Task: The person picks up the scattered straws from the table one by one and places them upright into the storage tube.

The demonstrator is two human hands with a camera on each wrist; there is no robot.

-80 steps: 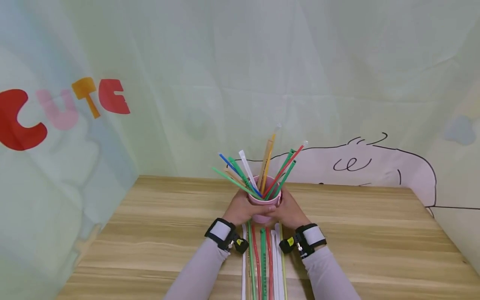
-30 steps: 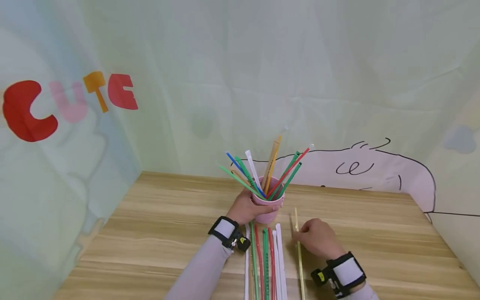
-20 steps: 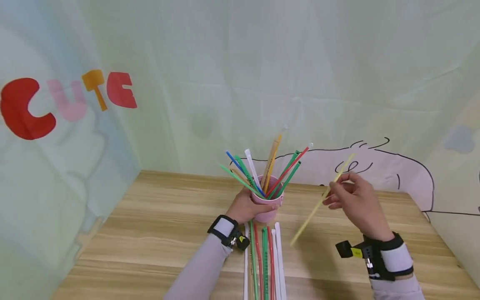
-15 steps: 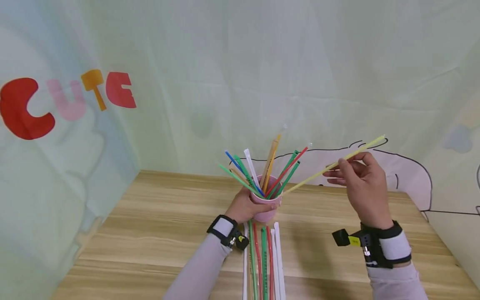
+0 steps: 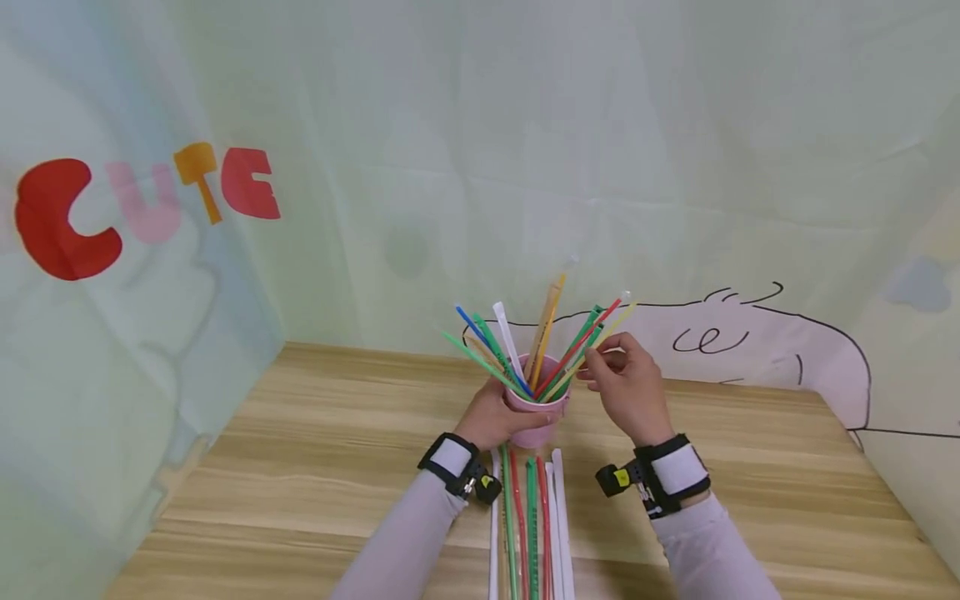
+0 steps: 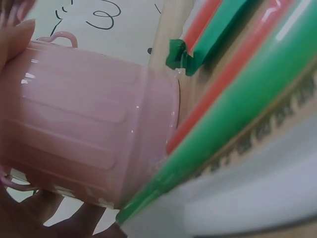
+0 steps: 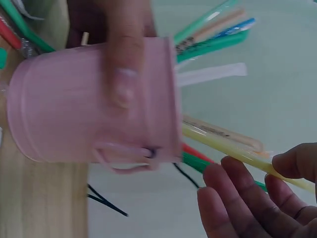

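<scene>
A pink cup (image 7: 59, 104) with small side handles stands upright on the table, several straws fanning out of its mouth. My left hand (image 5: 489, 417) grips it from the left, the thumb across its front, as the right wrist view also shows. My right hand (image 5: 628, 387) pinches a yellow straw (image 7: 228, 148) between thumb and fingers, to the right of the cup. The straw's lower end is inside the cup, leaning right beside a red straw (image 5: 592, 333) and green ones. Its tip within the cup is hidden.
Several wrapped straws, such as a green one (image 5: 532, 517), a red one (image 5: 519, 508) and a white one (image 5: 562, 525), lie side by side in front of the cup on the wooden table (image 5: 315, 467). A printed cloth (image 5: 375, 208) hangs behind.
My right hand left the cup, picked the yellow straw from the row's right end, lifted and tilted it, then brought it left into the cup. My left hand stayed on the cup.
</scene>
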